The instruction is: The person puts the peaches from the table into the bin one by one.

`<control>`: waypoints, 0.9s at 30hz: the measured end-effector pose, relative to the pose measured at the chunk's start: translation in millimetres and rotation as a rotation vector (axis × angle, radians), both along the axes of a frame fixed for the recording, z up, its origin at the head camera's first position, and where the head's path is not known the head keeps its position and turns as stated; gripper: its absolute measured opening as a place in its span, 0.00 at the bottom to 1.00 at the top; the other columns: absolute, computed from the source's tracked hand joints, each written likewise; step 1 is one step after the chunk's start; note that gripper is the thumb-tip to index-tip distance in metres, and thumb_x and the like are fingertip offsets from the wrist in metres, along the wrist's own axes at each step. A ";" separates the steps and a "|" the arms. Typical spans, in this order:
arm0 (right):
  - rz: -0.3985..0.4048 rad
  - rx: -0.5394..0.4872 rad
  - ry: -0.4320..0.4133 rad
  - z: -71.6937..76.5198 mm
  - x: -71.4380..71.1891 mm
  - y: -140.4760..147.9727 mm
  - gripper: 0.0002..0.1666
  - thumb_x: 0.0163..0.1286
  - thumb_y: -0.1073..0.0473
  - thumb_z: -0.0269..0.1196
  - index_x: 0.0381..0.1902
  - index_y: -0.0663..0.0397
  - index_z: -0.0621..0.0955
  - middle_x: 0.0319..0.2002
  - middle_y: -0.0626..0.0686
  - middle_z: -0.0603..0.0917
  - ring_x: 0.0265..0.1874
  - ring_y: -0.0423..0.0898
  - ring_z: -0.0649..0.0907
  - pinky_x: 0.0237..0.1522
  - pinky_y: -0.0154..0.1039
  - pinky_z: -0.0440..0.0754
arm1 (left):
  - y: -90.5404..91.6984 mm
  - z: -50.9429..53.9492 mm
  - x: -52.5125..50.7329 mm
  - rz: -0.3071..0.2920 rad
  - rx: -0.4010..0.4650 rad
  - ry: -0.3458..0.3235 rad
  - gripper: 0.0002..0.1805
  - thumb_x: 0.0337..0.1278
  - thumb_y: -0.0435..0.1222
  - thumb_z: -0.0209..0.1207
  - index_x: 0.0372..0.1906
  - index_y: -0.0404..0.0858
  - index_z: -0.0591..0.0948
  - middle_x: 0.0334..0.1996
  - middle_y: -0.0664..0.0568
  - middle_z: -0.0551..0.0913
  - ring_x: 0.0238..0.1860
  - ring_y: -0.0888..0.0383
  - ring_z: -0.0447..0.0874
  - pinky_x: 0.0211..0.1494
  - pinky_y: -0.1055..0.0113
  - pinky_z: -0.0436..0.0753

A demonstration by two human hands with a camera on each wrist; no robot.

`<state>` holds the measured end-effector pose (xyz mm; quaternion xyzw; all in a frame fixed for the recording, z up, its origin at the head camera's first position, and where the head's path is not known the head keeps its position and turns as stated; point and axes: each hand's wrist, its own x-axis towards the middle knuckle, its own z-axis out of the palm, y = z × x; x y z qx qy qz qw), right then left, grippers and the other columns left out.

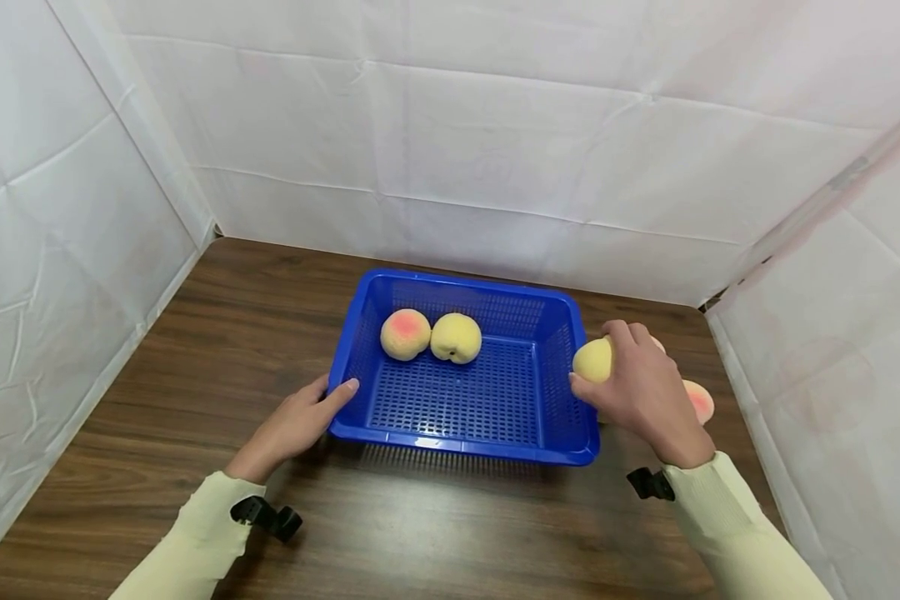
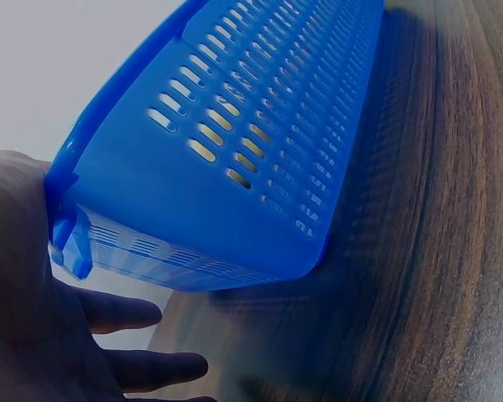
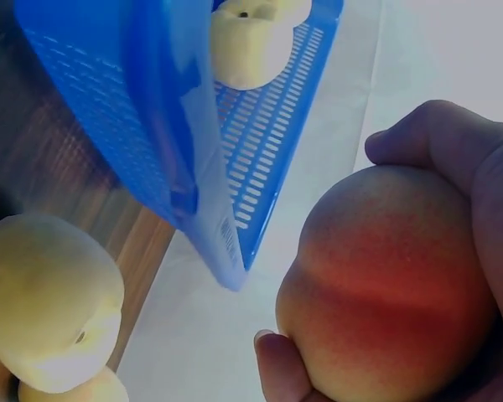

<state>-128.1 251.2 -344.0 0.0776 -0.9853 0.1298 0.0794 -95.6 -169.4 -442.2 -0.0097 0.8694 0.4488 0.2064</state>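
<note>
The wood-grain table (image 1: 435,525) spreads beneath everything. The blue basket (image 1: 465,447) sits between the two sets of fingers; its slotted plastic walls look light and slightly springy, likely to flex if pulled from one thin side. Its rolled rim seems the best hold. There the left hand (image 1: 296,423) grips it, thumb over the edge and fingers outside the end wall, the lower ones spread and clear of the plastic.

The right hand (image 1: 640,379) has thumb and fingers curled round the held peach (image 3: 386,285), just beside the basket's other end. Its fuzzy-looking skin should give good friction; it may be light, and whether it is real or soft cannot be told, so wrapping its widest part without squeezing looks safest. Left of these fingers, inside the basket, lie the blushed peach (image 1: 405,335) and the yellow peach (image 1: 456,338), touching. Near the right wrist, behind the fingers, a partly hidden peach (image 1: 699,402) shows red.
</note>
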 end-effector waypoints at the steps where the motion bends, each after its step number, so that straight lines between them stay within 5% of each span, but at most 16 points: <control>1: -0.004 -0.002 -0.009 0.8 -1.3 -1.2 0.37 0.58 0.45 0.71 0.58 0.60 0.75 0.43 0.60 0.79 0.34 0.56 0.76 0.26 0.40 0.70 | 0.0 0.3 -0.2 -0.001 -0.003 0.000 0.47 0.77 0.67 0.41 0.84 0.39 0.53 0.75 0.32 0.70 0.74 0.32 0.70 0.72 0.29 0.69; 11: -0.026 -0.003 -0.033 9.5 -15.0 -17.8 0.41 0.59 0.42 0.70 0.61 0.64 0.73 0.45 0.63 0.79 0.33 0.57 0.80 0.36 0.54 0.76 | -0.2 0.6 0.7 0.011 0.003 -0.013 0.47 0.76 0.67 0.41 0.85 0.40 0.53 0.76 0.34 0.69 0.76 0.32 0.69 0.74 0.29 0.66; 27: -0.060 -0.010 -0.128 25.0 -26.6 -31.6 0.41 0.62 0.38 0.67 0.61 0.61 0.71 0.47 0.60 0.77 0.33 0.56 0.80 0.26 0.44 0.75 | 1.3 0.5 0.6 0.007 -0.001 -0.001 0.45 0.78 0.64 0.42 0.84 0.38 0.55 0.75 0.33 0.71 0.75 0.32 0.70 0.74 0.30 0.67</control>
